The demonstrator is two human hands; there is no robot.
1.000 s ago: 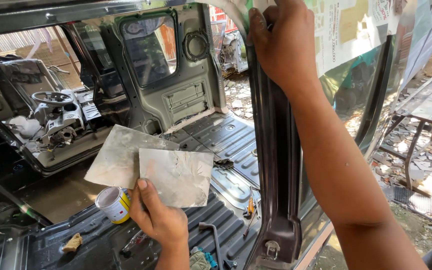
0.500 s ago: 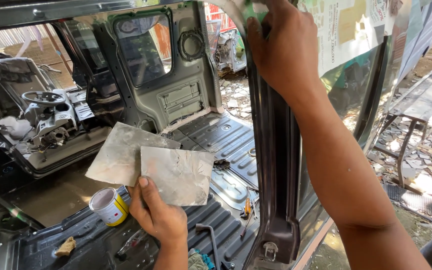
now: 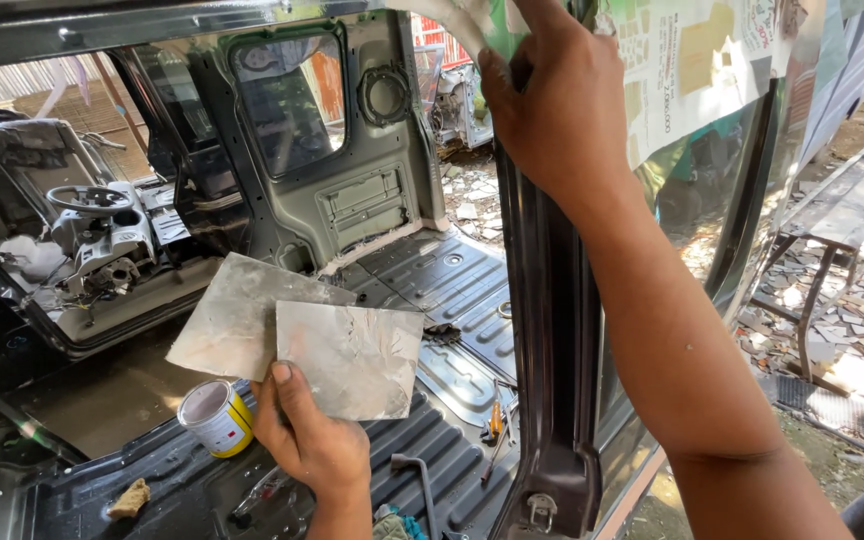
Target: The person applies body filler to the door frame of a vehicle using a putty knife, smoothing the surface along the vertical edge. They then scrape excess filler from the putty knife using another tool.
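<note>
The left hand (image 3: 314,445) pinched two flat, smeared grey metal sheets (image 3: 297,340), thumb pressed on top, above the stripped vehicle's ribbed dark floor (image 3: 452,290). A small yellow tin with a white lid (image 3: 215,418) sat just beside that hand. The right hand (image 3: 552,105) gripped high on the dark door pillar (image 3: 547,330), fingers curled round it; papered glass (image 3: 692,60) lay behind.
</note>
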